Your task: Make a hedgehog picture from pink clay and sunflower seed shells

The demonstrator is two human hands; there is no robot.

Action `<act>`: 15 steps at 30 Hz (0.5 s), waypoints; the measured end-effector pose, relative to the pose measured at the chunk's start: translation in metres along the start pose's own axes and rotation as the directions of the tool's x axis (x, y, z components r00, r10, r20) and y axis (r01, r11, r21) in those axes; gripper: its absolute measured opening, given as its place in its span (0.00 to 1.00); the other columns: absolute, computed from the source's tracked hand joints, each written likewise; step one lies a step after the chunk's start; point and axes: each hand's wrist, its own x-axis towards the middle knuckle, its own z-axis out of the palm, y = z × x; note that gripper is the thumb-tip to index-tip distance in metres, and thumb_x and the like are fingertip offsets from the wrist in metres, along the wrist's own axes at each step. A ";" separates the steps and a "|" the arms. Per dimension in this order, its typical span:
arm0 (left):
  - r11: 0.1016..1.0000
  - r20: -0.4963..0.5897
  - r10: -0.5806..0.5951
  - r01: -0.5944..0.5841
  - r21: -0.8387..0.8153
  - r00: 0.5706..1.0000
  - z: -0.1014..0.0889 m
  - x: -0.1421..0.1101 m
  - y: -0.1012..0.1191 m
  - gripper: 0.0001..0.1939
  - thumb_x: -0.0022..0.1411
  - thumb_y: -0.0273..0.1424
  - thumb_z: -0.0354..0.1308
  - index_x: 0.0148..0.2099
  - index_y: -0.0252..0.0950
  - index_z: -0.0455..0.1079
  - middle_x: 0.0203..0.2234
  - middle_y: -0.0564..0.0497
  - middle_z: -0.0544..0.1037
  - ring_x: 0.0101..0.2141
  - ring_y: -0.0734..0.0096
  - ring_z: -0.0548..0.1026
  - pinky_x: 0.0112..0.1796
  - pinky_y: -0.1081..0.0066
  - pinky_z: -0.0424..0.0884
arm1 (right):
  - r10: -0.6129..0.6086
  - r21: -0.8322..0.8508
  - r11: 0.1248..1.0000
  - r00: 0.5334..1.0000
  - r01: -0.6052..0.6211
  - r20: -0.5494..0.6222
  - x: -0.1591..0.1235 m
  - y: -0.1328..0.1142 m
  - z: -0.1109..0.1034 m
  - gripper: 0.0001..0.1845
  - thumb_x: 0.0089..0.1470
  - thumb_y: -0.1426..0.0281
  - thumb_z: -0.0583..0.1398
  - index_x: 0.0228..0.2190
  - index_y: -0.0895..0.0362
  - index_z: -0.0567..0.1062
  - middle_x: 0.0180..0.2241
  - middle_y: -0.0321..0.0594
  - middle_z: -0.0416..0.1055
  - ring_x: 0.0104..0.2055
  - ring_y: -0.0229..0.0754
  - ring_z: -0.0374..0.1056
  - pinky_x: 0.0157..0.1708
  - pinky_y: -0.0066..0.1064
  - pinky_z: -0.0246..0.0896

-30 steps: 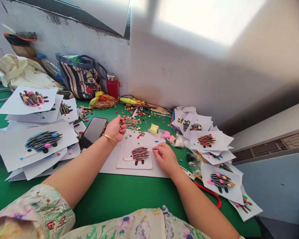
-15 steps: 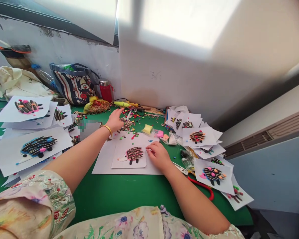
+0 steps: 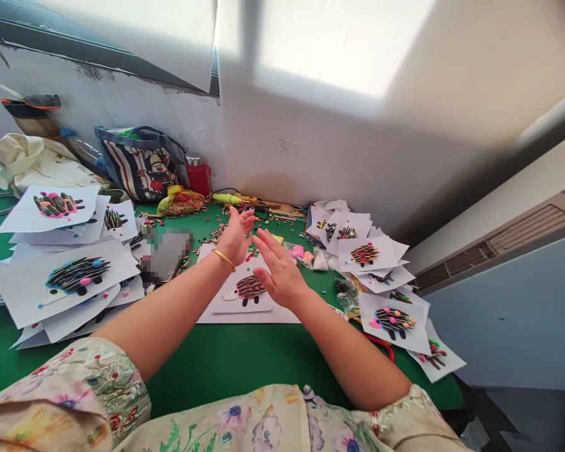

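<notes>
Above the middle of the table, my left hand (image 3: 236, 238) is raised with its fingers stretched out. My right hand (image 3: 279, 271) faces it, fingers extended and thumb apart, the two hands' fingertips very close together. I see nothing held in either hand, though the gap between the palms is partly hidden. Below them a white card (image 3: 226, 306) lies on a larger white sheet (image 3: 282, 317). The card carries a hedgehog figure (image 3: 247, 289) of dark striped seeds with a pale snout and black feet; my right hand covers part of it.
Stacks of hedgehog cards stand at left (image 3: 23, 282) and right (image 3: 367, 301). Pink clay (image 3: 295, 251) and white clay (image 3: 319, 260) lie right of the hands. Red-handled scissors (image 3: 381, 344) rest near the right stack. A striped bag (image 3: 136, 163) and red flask (image 3: 198, 178) stand behind.
My left hand has come back from the scattered seeds and beads toward the middle. My right hand has lifted off the card's edge to meet it. The view has shifted slightly.
</notes>
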 end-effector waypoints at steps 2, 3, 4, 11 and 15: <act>0.970 0.104 -0.169 0.184 -0.158 0.980 0.017 -0.019 -0.002 0.33 0.61 0.60 0.42 0.43 0.39 0.72 0.40 0.45 0.75 0.42 0.63 0.74 0.41 0.67 0.69 | -0.078 -0.037 0.996 0.995 0.080 0.060 0.018 0.003 0.004 0.35 0.64 0.54 0.50 0.67 0.52 0.47 0.68 0.41 0.45 0.70 0.48 0.38 0.66 0.47 0.41; 0.939 0.168 -0.234 0.267 -0.218 0.958 0.022 -0.027 -0.001 0.35 0.61 0.62 0.38 0.45 0.39 0.71 0.41 0.44 0.75 0.43 0.61 0.74 0.42 0.64 0.70 | -0.110 -0.049 0.992 0.991 0.114 0.078 0.025 0.008 0.007 0.36 0.63 0.53 0.50 0.67 0.52 0.48 0.69 0.40 0.44 0.71 0.48 0.37 0.67 0.47 0.39; 0.906 0.237 -0.271 0.330 -0.265 0.933 0.025 -0.033 0.002 0.37 0.61 0.62 0.35 0.46 0.39 0.71 0.42 0.43 0.75 0.44 0.58 0.74 0.42 0.61 0.71 | -0.116 -0.067 0.990 0.988 0.123 0.099 0.031 0.016 0.009 0.37 0.63 0.52 0.50 0.67 0.53 0.48 0.69 0.40 0.44 0.71 0.48 0.35 0.67 0.47 0.36; 0.993 0.136 -0.079 0.091 -0.081 0.988 -0.021 -0.025 0.040 0.25 0.63 0.56 0.47 0.50 0.45 0.70 0.52 0.44 0.71 0.51 0.58 0.71 0.47 0.61 0.69 | 0.453 -0.276 0.847 0.889 -0.454 -0.070 0.018 0.083 -0.011 0.26 0.63 0.57 0.52 0.59 0.51 0.67 0.67 0.43 0.50 0.70 0.59 0.36 0.62 0.61 0.39; 0.946 -0.112 0.233 -0.199 0.255 0.966 -0.062 -0.012 0.035 0.11 0.63 0.39 0.58 0.45 0.41 0.73 0.49 0.47 0.74 0.49 0.67 0.73 0.46 0.71 0.66 | 0.462 -0.237 0.849 0.881 -0.473 -0.104 -0.009 0.095 -0.016 0.21 0.60 0.64 0.55 0.53 0.53 0.73 0.62 0.43 0.61 0.65 0.52 0.49 0.62 0.49 0.47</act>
